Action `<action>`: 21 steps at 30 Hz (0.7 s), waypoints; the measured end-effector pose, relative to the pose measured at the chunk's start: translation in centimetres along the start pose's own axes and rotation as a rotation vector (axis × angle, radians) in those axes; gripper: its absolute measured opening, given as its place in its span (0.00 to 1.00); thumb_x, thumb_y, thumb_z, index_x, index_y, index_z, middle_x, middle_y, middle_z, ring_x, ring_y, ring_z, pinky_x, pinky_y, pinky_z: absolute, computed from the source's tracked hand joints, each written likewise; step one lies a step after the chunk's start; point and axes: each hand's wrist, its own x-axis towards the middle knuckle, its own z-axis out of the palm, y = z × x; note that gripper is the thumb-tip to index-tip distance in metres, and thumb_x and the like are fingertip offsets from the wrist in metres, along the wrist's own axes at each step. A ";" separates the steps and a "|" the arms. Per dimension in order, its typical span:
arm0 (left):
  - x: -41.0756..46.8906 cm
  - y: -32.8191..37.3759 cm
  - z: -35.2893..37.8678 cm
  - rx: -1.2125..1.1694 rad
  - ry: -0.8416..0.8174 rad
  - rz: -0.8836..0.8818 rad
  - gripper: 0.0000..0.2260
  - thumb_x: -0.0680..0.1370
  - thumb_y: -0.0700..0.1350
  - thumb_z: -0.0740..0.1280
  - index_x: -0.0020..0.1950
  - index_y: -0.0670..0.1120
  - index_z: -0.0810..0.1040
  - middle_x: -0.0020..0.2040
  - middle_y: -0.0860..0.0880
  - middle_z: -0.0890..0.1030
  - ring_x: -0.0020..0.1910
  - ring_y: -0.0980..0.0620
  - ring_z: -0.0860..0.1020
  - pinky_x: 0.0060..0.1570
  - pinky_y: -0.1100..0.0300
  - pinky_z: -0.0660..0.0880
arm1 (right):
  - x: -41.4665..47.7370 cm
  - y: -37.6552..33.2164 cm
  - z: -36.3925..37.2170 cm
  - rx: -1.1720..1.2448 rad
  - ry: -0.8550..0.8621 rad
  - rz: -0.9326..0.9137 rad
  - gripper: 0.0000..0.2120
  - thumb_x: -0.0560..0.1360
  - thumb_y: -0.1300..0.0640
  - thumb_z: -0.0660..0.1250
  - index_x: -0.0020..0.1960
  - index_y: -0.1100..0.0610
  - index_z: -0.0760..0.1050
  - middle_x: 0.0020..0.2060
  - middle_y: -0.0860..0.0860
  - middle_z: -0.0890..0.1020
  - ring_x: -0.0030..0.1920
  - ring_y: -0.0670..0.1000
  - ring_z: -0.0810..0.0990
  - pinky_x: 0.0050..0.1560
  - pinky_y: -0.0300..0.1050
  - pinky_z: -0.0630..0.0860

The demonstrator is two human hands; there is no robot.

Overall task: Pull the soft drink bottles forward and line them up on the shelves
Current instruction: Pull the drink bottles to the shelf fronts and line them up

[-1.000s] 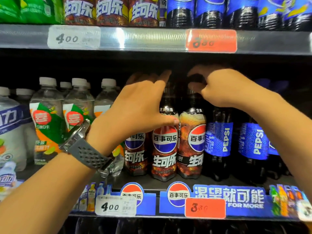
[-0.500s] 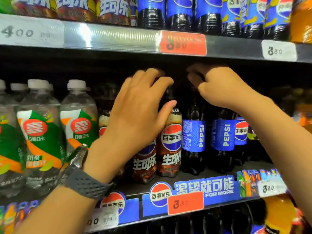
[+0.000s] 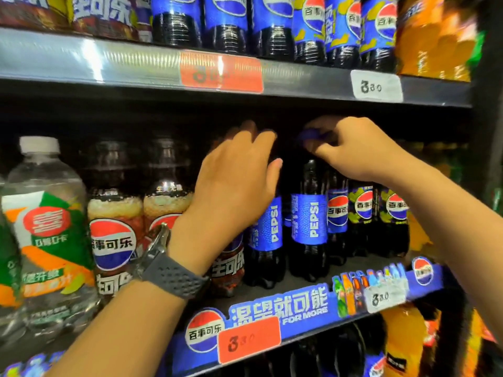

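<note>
Two hands up at the middle shelf, right above its orange price tag. Nearest, a grey-strapped watch on the left wrist. Left hand draped over the top of a blue-label bottle at the shelf front, with fingers reaching behind the neck and thumb alongside. Too dark back there to tell whether gripping or merely resting. Just beside it, right hand clenched round the blue cap of the Pepsi bottle, upright near the front edge, roughly level with its neighbour. Off to the left, brown-label cola bottles and a clear white-capped bottle, also up front. Deeper in on the right, more Pepsi bottles. Above, upper shelf packed with a row of dark bottles.
</note>
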 end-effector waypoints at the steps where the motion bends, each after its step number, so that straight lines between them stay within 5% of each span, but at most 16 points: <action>1: 0.5 0.2 0.2 0.002 0.006 -0.033 0.19 0.77 0.53 0.63 0.65 0.46 0.72 0.56 0.41 0.75 0.50 0.37 0.76 0.45 0.49 0.73 | 0.1 0.2 0.2 0.023 -0.001 -0.008 0.15 0.74 0.50 0.66 0.61 0.49 0.76 0.46 0.54 0.84 0.47 0.53 0.80 0.47 0.43 0.72; 9: 4.0 1.8 2.6 0.242 -0.065 -0.206 0.20 0.76 0.60 0.62 0.59 0.47 0.74 0.59 0.42 0.76 0.56 0.39 0.74 0.49 0.51 0.71 | 1.4 2.2 0.9 0.215 -0.026 -0.137 0.13 0.74 0.48 0.66 0.57 0.49 0.76 0.47 0.48 0.82 0.49 0.50 0.79 0.49 0.42 0.72; 15: 4.9 1.4 2.2 0.167 -0.148 -0.239 0.16 0.73 0.58 0.67 0.54 0.49 0.77 0.52 0.44 0.80 0.50 0.42 0.76 0.41 0.57 0.65 | 2.2 3.1 1.4 0.275 -0.057 -0.202 0.15 0.74 0.45 0.66 0.60 0.45 0.75 0.53 0.46 0.81 0.52 0.49 0.78 0.47 0.38 0.68; 21: 5.5 0.9 0.1 -0.052 -0.330 -0.197 0.14 0.74 0.53 0.69 0.59 0.56 0.78 0.53 0.55 0.82 0.48 0.55 0.77 0.48 0.62 0.70 | 3.2 2.5 3.0 0.222 0.017 -0.187 0.15 0.71 0.39 0.67 0.50 0.49 0.77 0.39 0.47 0.76 0.41 0.51 0.75 0.39 0.42 0.67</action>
